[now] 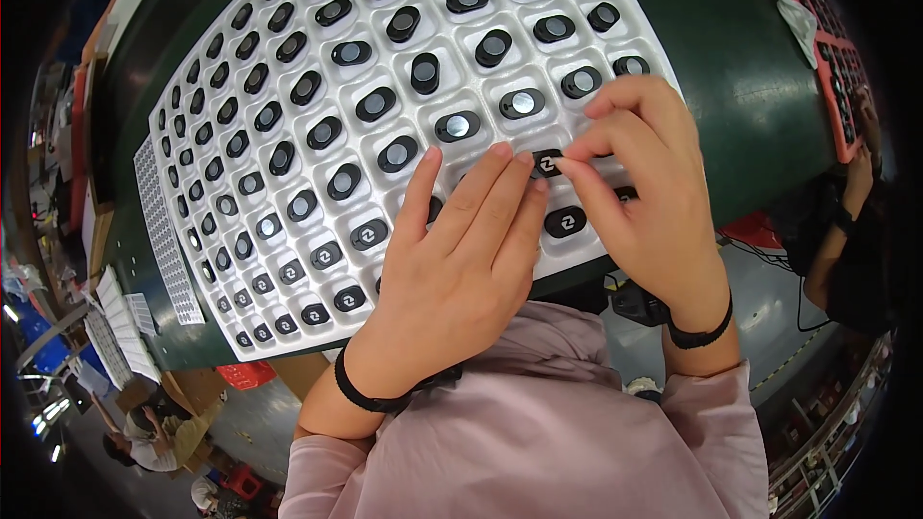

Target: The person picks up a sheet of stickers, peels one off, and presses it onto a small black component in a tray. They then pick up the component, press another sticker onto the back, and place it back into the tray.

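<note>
Factory assembly floor: a green workbench [740, 86] carries a white moulded tray [288, 10] of identical black parts, sticker sheets [163, 231] alongside, other workers [846, 240] at neighbouring stations.

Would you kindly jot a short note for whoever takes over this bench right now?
Left hand: flat on the white tray, fingers by the black part, holding nothing.
Right hand: fingertips pinching at that same part; whether a sticker is in the grip is too small to tell.
Done: the near rows carry white marks, like the marked part.
Left: the farther rows show plain shiny centres, like the unmarked part.
Sticker sheet lies left of the tray.
</note>
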Motion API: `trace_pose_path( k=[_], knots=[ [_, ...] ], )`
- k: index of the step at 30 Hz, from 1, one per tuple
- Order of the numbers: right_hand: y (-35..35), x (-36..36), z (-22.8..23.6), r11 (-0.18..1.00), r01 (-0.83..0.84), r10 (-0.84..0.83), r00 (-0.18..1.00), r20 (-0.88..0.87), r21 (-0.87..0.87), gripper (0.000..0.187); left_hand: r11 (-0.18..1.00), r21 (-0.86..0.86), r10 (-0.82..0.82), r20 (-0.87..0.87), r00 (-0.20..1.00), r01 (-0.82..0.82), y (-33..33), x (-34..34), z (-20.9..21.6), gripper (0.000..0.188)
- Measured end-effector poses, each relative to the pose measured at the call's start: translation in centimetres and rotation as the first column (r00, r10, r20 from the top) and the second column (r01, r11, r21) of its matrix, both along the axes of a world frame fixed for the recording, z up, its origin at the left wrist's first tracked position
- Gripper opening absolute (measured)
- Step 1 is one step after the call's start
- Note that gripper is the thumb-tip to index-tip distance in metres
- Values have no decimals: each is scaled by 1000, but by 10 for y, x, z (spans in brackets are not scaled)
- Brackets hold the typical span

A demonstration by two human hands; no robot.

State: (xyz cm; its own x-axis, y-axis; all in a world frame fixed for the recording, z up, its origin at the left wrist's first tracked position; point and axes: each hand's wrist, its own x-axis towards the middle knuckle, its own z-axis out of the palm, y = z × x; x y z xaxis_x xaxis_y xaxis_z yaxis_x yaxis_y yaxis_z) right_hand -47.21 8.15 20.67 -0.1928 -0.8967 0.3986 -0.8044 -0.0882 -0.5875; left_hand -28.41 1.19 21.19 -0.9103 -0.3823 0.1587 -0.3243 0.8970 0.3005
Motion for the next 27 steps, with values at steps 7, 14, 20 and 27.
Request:
trace_pose_path(
  k=[7,14,20,27],
  knots=[
    [36,4,5,987,-152,158,979,-128,51,22,1000,6,-9,-9,1000,9,0,-1,0,52],
    [37,18,9,981,-93,140,947,-288,171,27,1000,-14,-23,-34,999,22,1,-1,-5,50],
    [20,23,30,956,-114,193,938,-288,270,36,998,-64,-11,-88,996,6,-1,3,-5,43],
    [16,17,42,952,-72,146,960,-237,296,35,987,-158,-11,-222,975,-24,0,9,-5,36]
  ],
)
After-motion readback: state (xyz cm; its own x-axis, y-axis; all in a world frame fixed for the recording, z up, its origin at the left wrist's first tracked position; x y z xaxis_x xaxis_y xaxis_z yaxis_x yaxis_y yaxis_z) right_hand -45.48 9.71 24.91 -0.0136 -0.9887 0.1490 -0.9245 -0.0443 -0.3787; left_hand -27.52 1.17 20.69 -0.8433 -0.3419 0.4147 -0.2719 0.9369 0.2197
